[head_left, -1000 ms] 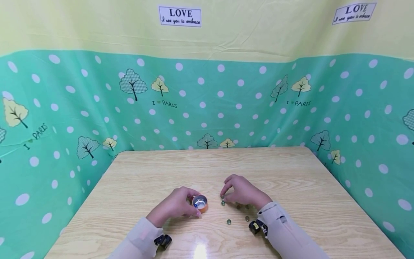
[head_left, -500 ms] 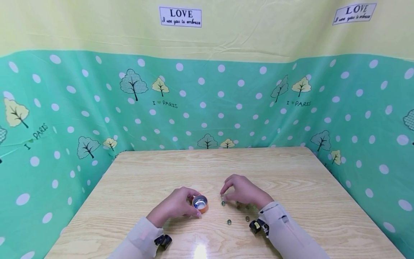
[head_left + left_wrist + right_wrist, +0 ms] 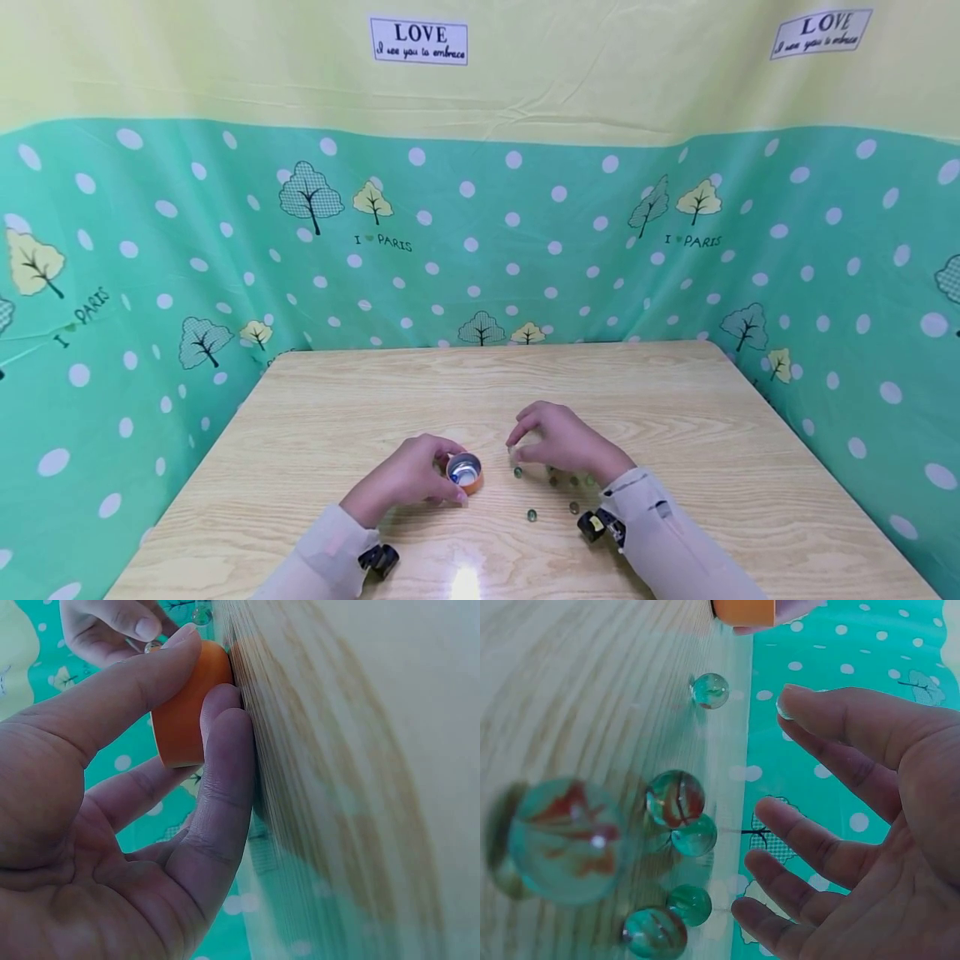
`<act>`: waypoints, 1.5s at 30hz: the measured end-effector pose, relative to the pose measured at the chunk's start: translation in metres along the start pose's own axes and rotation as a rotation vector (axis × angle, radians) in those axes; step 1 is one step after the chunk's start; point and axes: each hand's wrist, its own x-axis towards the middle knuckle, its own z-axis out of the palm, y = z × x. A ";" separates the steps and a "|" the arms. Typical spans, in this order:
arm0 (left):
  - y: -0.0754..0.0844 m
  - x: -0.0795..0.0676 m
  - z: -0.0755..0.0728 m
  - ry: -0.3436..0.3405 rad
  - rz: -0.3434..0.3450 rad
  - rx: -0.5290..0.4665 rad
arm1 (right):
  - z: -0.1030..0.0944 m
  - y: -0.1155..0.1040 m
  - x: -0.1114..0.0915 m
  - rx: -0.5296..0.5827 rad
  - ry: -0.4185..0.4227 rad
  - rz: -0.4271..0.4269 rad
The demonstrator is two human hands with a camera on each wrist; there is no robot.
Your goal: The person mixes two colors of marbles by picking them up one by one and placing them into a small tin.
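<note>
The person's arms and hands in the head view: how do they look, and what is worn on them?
The pale beige fabric left sleeve and right sleeve look alike. At their ends sit a small, black, boxy left device and a similar right device with a yellowish patch. The left hand and right hand are ungloved.

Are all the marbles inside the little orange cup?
No, several marbles lie on the wooden table, outside the orange cup.

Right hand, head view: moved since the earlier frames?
Yes, slightly: the right hand has shifted up and left in the picture, judged against the leftmost loose marble on the table.
</note>
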 end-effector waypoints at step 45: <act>0.002 -0.003 0.000 -0.009 0.011 -0.011 | 0.024 -0.026 0.001 -0.031 0.032 -0.083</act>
